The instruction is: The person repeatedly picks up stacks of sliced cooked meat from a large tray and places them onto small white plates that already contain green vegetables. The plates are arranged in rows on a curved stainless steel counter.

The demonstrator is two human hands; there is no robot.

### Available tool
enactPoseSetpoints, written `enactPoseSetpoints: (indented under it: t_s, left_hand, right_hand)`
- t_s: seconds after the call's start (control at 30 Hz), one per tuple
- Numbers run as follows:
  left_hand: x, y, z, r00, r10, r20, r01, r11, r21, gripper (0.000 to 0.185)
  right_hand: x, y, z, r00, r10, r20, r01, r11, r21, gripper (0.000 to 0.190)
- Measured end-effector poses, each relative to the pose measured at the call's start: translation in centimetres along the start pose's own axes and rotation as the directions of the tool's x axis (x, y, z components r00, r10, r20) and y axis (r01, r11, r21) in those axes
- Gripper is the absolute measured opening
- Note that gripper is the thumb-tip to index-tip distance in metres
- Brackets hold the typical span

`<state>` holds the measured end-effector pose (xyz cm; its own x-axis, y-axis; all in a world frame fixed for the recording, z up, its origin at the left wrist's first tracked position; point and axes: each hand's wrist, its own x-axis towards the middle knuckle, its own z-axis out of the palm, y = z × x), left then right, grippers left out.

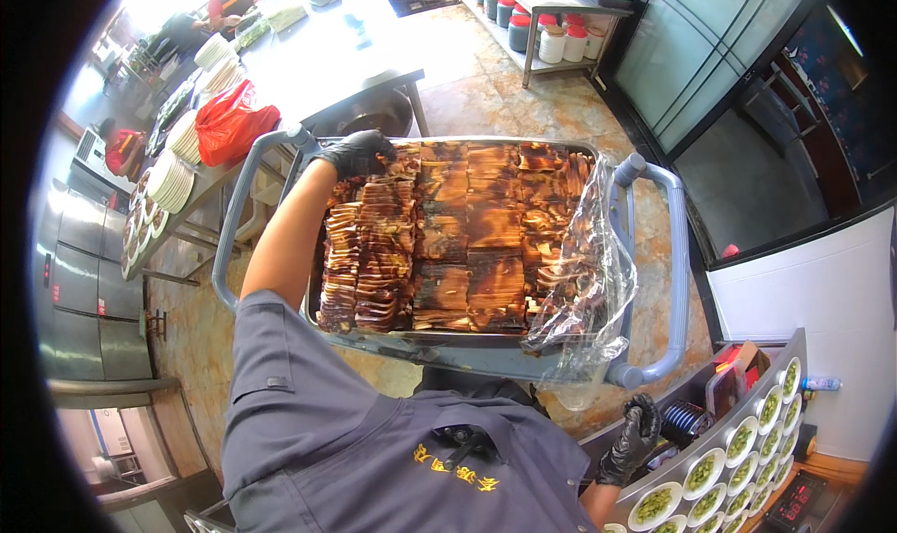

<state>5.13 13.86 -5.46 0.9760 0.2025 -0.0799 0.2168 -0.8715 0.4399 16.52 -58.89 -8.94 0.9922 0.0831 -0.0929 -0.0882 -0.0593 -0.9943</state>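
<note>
A large metal tray of dark, glazed sliced meat in tight rows lies on a grey-blue cart with bent handles. My left hand, in a black glove, reaches over the tray's far left corner and touches the slices there; its fingertips are partly hidden, so its grip is unclear. Crumpled clear plastic film covers the tray's right end and hangs over its edge. My right hand, also in a black glove, is at the lower right beside a counter, fingers curled; whether it holds anything cannot be made out.
White bowls of chopped green vegetables stand in rows on the lower right counter. Left of the cart, a steel table bears stacked plates and a red plastic bag. Two people are farther left. Lidded jars stand on a shelf beyond.
</note>
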Motion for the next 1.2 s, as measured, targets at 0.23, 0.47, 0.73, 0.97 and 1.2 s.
enactPoseSetpoints:
  t_s: [0.23, 0.47, 0.73, 0.97, 1.2]
  left_hand:
    - [4.2, 0.9, 1.4, 0.810, -0.568, 0.147, 0.580, 0.813, -0.049, 0.040]
    - [1.6, 1.4, 1.0, 0.962, -0.227, 0.151, 0.213, 0.972, 0.103, 0.024]
    - [-0.4, 5.8, -0.6, 0.774, -0.526, 0.353, 0.481, 0.127, -0.867, 0.016]
    - [-3.0, 3.5, 0.4, 0.946, -0.315, 0.082, 0.325, 0.920, -0.220, 0.036]
    - [-0.9, 6.2, -0.2, 0.936, -0.300, 0.183, 0.181, 0.858, 0.481, 0.040]
  right_hand:
    - [-0.6, -0.7, 2.8, 0.999, 0.041, 0.027, -0.040, 0.999, -0.025, 0.028]
    - [-1.0, -1.6, 4.2, 0.997, 0.063, 0.037, -0.063, 0.998, -0.015, 0.028]
    - [-0.6, 0.4, 3.0, 0.991, 0.104, 0.086, -0.104, 0.995, -0.002, 0.028]
    - [-0.5, 0.3, 3.6, 0.990, 0.081, 0.117, -0.082, 0.997, 0.001, 0.029]
    - [-1.0, -0.6, 4.7, 0.986, 0.106, 0.127, -0.105, 0.994, -0.016, 0.028]
